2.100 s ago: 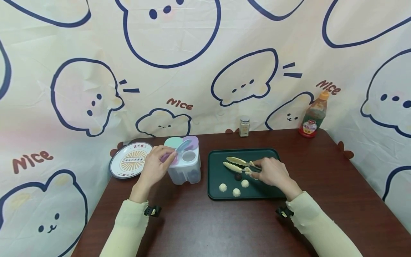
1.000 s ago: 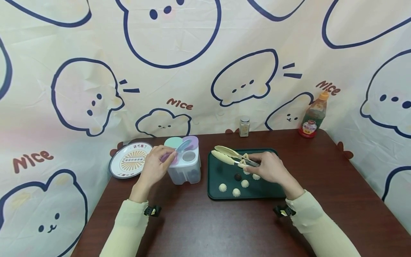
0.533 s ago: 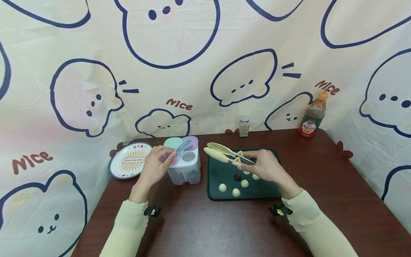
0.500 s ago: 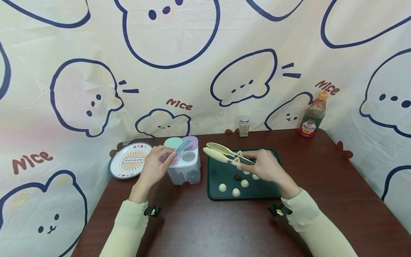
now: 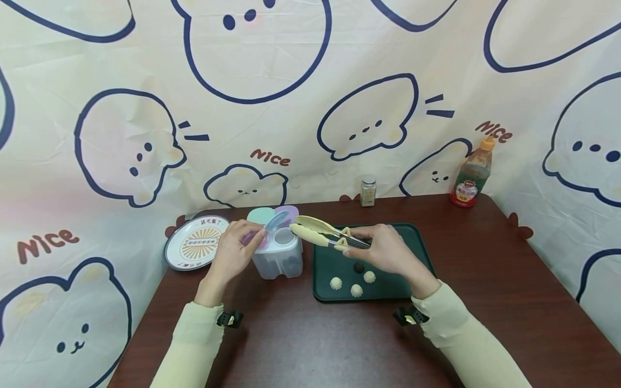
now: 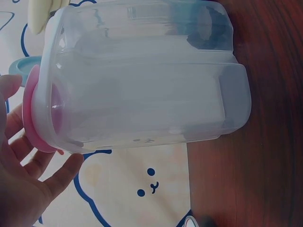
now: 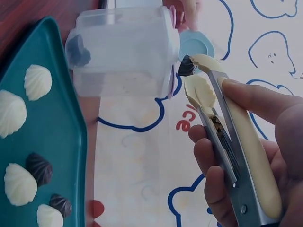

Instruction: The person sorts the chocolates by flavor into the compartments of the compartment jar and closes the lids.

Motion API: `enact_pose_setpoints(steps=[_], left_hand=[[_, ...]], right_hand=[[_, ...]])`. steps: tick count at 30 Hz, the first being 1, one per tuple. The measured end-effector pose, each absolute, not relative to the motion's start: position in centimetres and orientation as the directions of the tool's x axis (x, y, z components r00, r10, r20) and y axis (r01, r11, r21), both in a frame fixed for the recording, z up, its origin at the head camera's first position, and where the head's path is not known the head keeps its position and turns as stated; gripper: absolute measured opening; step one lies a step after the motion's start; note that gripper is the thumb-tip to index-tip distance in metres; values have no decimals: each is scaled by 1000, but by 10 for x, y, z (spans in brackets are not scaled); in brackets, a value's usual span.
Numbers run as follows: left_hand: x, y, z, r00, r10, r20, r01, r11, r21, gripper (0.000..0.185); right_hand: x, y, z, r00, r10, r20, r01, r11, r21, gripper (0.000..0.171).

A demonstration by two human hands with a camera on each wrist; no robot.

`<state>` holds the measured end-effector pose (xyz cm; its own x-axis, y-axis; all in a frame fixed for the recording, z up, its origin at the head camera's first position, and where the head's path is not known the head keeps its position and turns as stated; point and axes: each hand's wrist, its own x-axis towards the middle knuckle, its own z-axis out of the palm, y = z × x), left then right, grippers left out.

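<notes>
Right now tongs [image 7: 227, 137] pinch 1 dark candy [image 7: 186, 66] at the tips.

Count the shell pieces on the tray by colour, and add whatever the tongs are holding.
White pieces on the tray: 4
Dark pieces on the tray: 2
Dark piece in the tongs: 1
Total: 7
</notes>
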<state>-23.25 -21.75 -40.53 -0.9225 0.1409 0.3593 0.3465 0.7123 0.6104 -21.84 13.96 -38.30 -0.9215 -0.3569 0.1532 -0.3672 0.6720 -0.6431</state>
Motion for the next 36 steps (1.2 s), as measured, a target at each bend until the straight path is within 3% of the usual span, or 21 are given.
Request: enact_pose_setpoints(steps=[16, 36], left_hand=[[-232, -217, -404, -916, 145, 375, 359, 715, 600, 34], [-231, -217, -403, -925, 139, 354, 342, 713, 613, 36]], right_hand=[[-219, 119, -381, -894, -401, 198, -433, 666, -608, 52], [-219, 130, -379, -911, -377, 168, -397, 690, -605, 54]])
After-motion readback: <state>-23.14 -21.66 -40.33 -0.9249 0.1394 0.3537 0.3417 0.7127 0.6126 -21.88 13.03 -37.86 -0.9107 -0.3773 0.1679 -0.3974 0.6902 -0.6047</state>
